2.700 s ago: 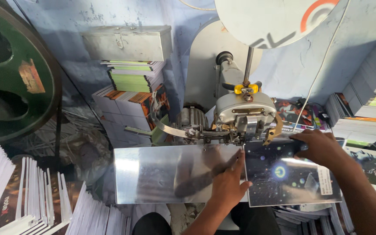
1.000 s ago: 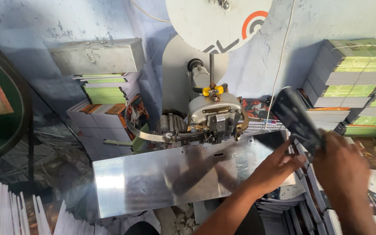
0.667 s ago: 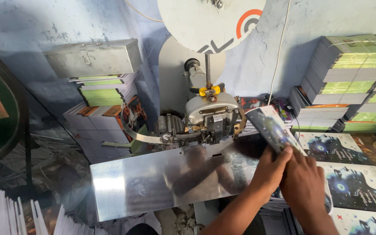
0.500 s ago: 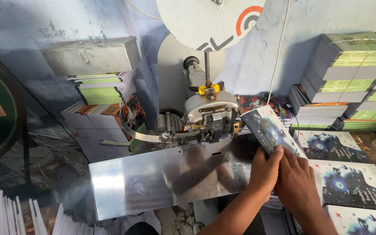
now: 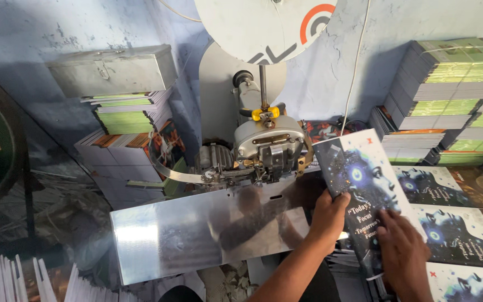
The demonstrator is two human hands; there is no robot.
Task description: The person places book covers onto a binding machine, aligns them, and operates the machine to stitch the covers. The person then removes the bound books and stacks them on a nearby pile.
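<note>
Now both hands, left and right, gripping dark booklet beside stitching machine.

**Layout at the machine**

Stitching machine sits behind the metal plate. The booklet under my hands lies right of the plate. Booklet stacks stand behind it; a metal box sits on stacks at left.

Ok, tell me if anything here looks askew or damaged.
Little stands out. The dark-covered booklet in both hands is tilted off square to the metal plate. Scraps lie below the plate.
</note>
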